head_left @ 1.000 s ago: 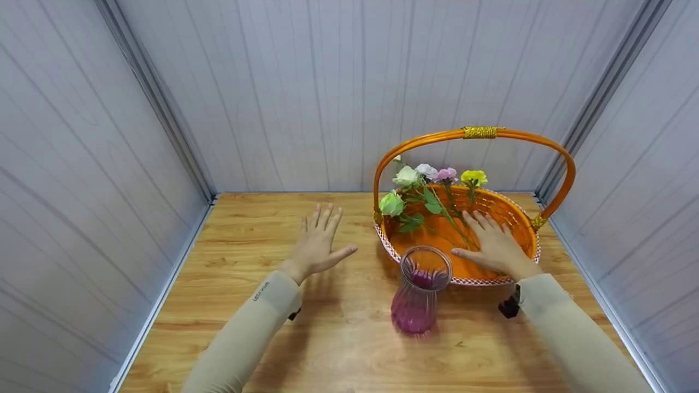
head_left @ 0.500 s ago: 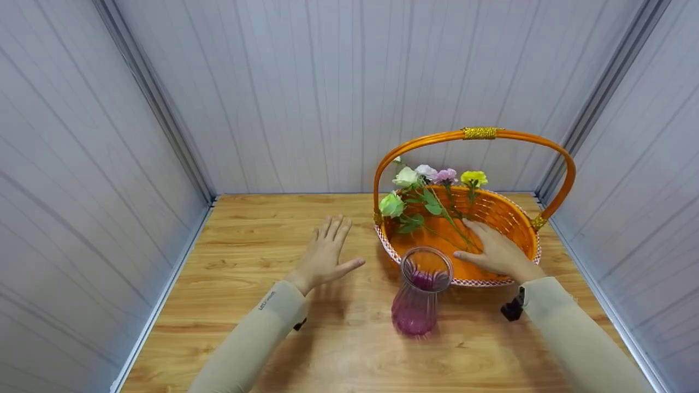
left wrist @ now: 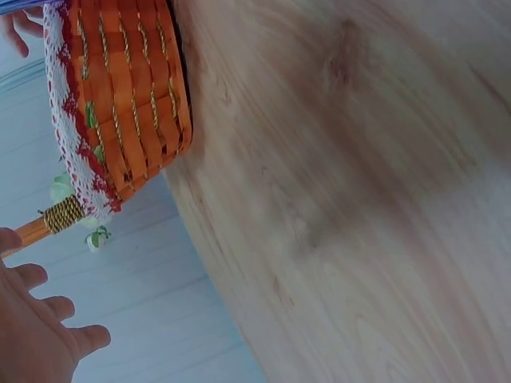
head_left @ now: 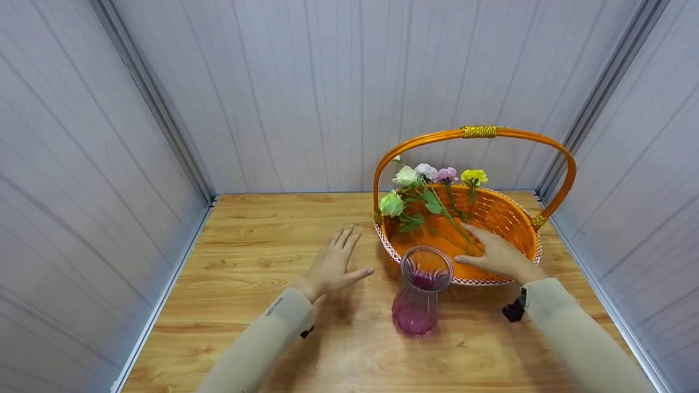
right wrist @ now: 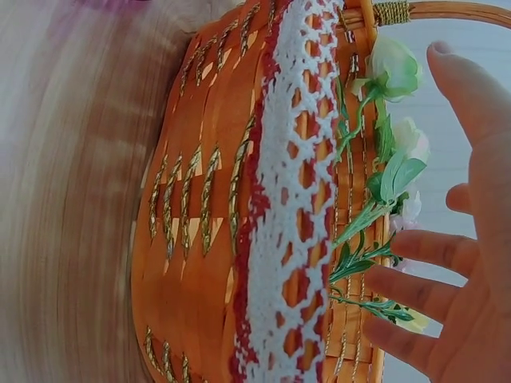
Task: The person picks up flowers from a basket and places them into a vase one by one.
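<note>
My left hand (head_left: 330, 267) hovers over the wood table with its fingers extended, left of a clear-and-pink glass vase (head_left: 418, 308). Nothing is in it. My right hand (head_left: 494, 254) reaches over the near rim of an orange woven basket (head_left: 480, 282), beside the flower stems. Its fingers are fairly straight and, in the right wrist view, grip no stem. Leaning in the basket are a pale green rose (head_left: 391, 204), a cream rose (head_left: 406, 176), a white flower (head_left: 426, 171), a pink flower (head_left: 446, 174) and a yellow flower (head_left: 474, 177).
The basket's tall arched handle (head_left: 480, 132) rises above the flowers. White lace trim (right wrist: 287, 199) edges the basket rim. Pale panel walls (head_left: 284, 98) enclose the wooden table (head_left: 246, 245) at the back and both sides.
My left hand has moved right and nearer to me, closer to the vase. The right hand's fingers have drawn together near the stems. Basket, flowers and vase have stayed put.
</note>
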`<action>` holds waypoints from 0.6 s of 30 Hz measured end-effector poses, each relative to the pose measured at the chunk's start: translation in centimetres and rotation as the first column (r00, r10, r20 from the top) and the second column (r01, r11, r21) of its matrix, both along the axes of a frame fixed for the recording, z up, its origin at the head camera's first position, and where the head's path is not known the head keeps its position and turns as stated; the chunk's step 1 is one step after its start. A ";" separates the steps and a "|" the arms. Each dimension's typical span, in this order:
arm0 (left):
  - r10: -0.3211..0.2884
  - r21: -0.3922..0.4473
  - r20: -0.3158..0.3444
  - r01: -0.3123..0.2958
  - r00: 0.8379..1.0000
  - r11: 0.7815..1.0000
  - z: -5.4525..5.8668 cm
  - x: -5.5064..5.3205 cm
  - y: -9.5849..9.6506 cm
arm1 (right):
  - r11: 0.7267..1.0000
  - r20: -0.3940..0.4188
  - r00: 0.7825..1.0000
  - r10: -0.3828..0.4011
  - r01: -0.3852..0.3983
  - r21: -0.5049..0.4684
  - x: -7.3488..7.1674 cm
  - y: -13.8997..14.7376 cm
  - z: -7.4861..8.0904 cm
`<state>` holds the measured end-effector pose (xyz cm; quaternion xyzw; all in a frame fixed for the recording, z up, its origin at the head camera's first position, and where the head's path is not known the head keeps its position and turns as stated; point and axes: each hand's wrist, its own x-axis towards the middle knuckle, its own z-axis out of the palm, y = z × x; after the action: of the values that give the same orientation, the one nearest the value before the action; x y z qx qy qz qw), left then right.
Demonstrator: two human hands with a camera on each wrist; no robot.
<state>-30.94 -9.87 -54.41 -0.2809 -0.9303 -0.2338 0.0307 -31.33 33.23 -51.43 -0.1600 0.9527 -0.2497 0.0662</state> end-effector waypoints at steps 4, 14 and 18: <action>-0.011 0.030 0.034 0.010 0.999 0.999 -0.2 0.3 0.4 | 0.999 0.012 1.000 0.022 -0.021 -0.037 -0.1 0.0 -0.1; -0.044 0.108 0.065 0.036 0.997 0.993 -0.9 0.9 1.1 | 0.989 0.057 0.994 0.092 -0.084 -0.122 0.0 -0.1 -0.3; -0.066 0.148 0.095 0.052 0.993 0.988 -1.0 1.1 1.3 | 0.983 0.050 0.991 0.126 -0.117 -0.145 0.0 0.1 -0.5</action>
<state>-29.88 -8.60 -55.39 -0.2933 -0.9025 -0.3153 -0.0026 -31.32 33.28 -51.95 -0.2147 0.9187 -0.3166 0.0980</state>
